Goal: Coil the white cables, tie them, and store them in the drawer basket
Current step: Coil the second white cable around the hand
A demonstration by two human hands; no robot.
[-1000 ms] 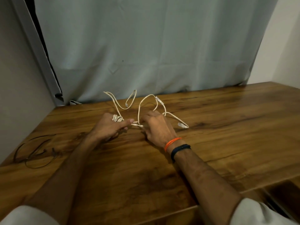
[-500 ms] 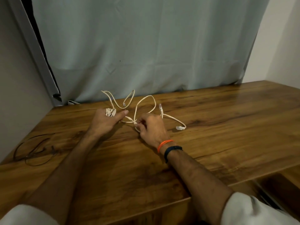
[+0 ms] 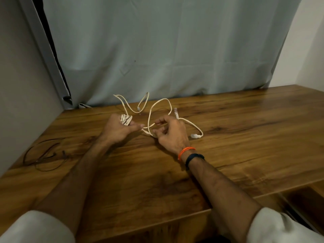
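Note:
A white cable [image 3: 158,105] lies in loose loops on the wooden table [image 3: 245,137] near the curtain. My left hand [image 3: 117,128] has several turns of it wound around its fingers, forming a small coil [image 3: 125,119]. Just to the right, my right hand [image 3: 172,134] pinches a strand of the same cable between thumb and fingers. One plug end [image 3: 195,136] rests on the table right of my right hand, and another connector [image 3: 176,112] sticks up behind it. The drawer basket is not clearly visible.
A thin black cable [image 3: 43,155] lies tangled at the table's left edge. A pale curtain [image 3: 157,50] hangs behind the table, with walls left and right. A dark opening [image 3: 306,204] shows below the table's front right corner.
My right hand has lifted slightly and its fingers have spread around the strand. The loops have shifted a little, and my left hand has kept its coil.

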